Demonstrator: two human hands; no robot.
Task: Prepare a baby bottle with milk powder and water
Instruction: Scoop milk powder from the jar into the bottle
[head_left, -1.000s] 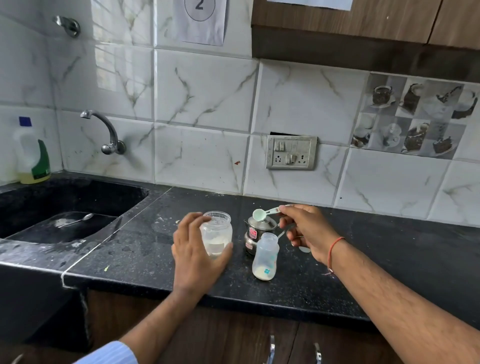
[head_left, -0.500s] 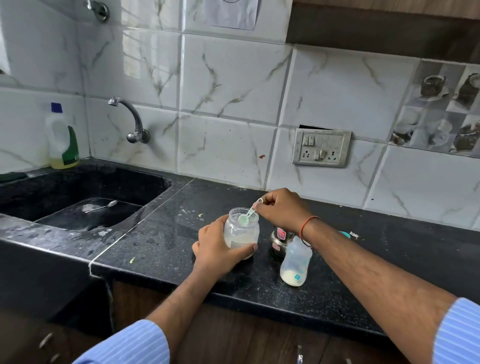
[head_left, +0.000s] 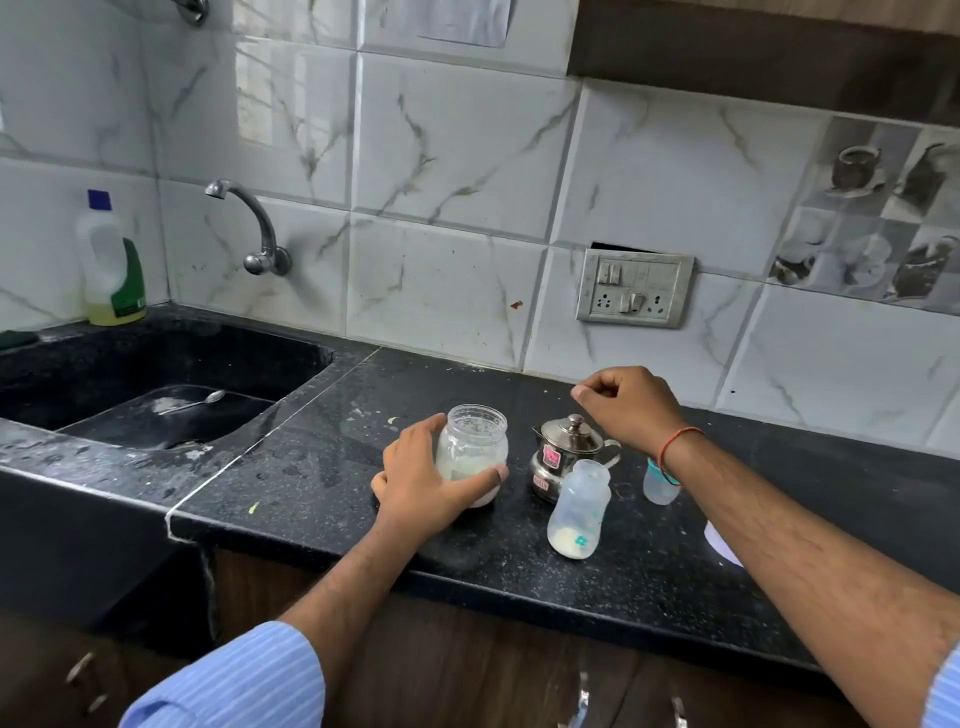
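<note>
Now left hand (head_left: 423, 488) gripping jar (head_left: 471, 451), right hand (head_left: 626, 402) curled

sink (head_left: 291, 364): black, set into tabletop's left end, spoon (head_left: 195, 401) on its floor | tap (head_left: 254, 228): wall-mounted above sink | detergent bottle (head_left: 111, 260): upright, far-left corner ledge | switch plate (head_left: 635, 288): on tiled wall behind tabletop

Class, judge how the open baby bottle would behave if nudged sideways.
The baby bottle is tall, narrow and holds only a little powder at its base, so it is probably light and tips easily. Being round, it would likely roll, spilling through the uncapped neck.
</note>
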